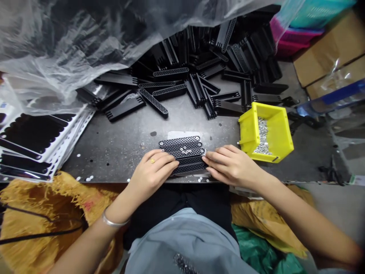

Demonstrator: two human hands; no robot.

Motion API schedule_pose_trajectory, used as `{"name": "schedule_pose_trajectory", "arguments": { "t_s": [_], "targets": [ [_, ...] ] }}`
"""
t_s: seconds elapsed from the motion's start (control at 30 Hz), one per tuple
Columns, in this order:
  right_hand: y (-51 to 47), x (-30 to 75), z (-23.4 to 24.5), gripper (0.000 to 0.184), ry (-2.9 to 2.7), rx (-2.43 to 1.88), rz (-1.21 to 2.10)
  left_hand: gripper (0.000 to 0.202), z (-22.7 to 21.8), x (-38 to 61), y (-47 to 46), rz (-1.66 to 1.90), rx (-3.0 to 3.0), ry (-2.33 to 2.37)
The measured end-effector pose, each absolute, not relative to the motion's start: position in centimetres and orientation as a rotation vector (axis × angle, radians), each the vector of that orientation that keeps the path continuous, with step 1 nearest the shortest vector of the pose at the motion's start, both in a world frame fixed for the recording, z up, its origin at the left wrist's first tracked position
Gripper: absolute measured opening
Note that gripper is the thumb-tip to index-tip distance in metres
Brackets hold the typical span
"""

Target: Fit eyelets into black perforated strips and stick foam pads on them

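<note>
In front of me several black lattice-faced plastic bars (188,160) lie side by side. A few small silvery rings (186,150) rest loose on their middle, and some bar ends show similar rings. My left hand (154,170) lies over the left ends, its fingers together and closed against the nearer bars. At the right ends is my right hand (229,164), thumb and fingertips pinched close to the bar ends. Whatever those fingertips hold is too small or hidden to make out.
A yellow bin (273,131) of small silvery parts stands to the right. Many loose black bars (154,102) are heaped behind, partly under plastic sheeting (71,49). White-edged sheets (65,152) are stacked at left. Scissors (332,171) lie at the right edge.
</note>
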State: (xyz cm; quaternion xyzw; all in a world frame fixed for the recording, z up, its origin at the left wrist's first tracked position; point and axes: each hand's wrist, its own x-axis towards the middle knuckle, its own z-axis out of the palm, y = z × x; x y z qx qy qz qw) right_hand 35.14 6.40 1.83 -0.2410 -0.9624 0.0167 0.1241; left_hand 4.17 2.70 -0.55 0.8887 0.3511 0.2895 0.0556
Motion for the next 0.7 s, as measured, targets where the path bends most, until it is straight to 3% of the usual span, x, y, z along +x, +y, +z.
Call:
{"name": "schedule_pose_trajectory", "arguments": {
  "t_s": [0.1, 0.4, 0.7],
  "targets": [
    [7.0, 35.3, 1.4, 0.023, -2.735, -0.653, 0.104, 0.026, -1.2, 2.1, 1.6, 0.946, 2.607, 1.13],
    [4.6, 32.2, 2.5, 0.02, -2.771, -0.806, -0.232, 0.039, -2.2, 1.5, 0.6, 0.991, 2.798, 1.139],
    [7.4, 30.3, 1.4, 0.015, -2.549, -0.993, 0.162, 0.038, -1.8, 1.2, 0.6, 0.943, 2.726, 1.202]
  ]
}}
